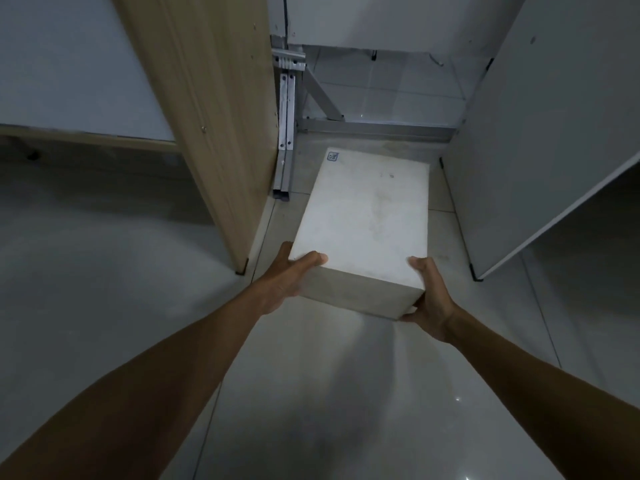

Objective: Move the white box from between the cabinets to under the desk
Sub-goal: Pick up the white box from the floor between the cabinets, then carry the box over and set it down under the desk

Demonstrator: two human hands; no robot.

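Note:
A white rectangular box [367, 216] with a small blue mark at its far left corner sits in the gap between two cabinets. My left hand [291, 275] grips its near left corner, thumb on the lid. My right hand [427, 296] grips its near right corner, fingers under the bottom edge. The box's near end looks slightly lifted off the tiled floor. To the left stands a wood-grain cabinet side [214, 126]; to the right, a white cabinet side [540, 140].
A grey metal bracket frame [287, 109] stands against the back wall behind the box. Glossy pale floor tiles [311, 410] stretch toward me. A dark open space lies under the surface at left [104, 188].

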